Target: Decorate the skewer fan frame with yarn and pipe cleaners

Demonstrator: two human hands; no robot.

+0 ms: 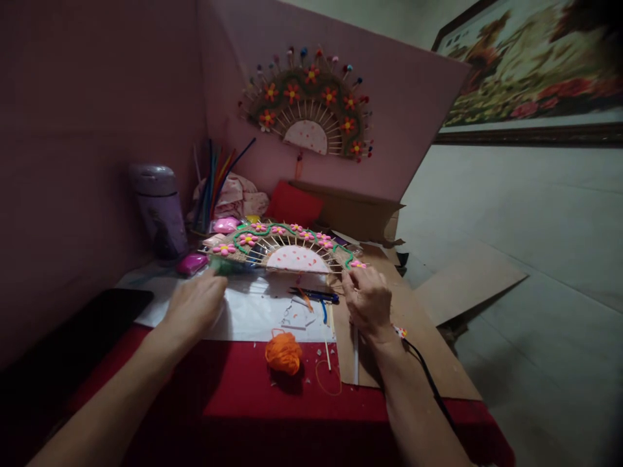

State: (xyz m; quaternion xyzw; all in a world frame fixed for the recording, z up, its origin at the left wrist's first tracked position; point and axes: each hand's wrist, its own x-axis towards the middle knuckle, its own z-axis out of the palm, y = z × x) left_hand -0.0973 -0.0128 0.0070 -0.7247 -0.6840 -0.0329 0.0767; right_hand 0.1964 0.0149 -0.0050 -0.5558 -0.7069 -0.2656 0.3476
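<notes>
A fan-shaped craft piece (287, 250) made of wooden sticks, with a green band, pink flowers and a pale half-circle at its centre, lies propped over white paper (253, 311). My left hand (195, 305) grips its left end, fingers curled. My right hand (367, 299) pinches its right end near a pink flower. A finished fan (311, 104) with orange flowers hangs on the pink board behind.
An orange yarn ball (283, 352) lies on the red cloth (233, 395). Pens (316, 295) rest on the paper. A purple bottle (158, 211), coloured pipe cleaners (214, 175), a red box (294, 204) and cardboard sheets (467, 279) stand around. A black cable (428, 376) runs by my right wrist.
</notes>
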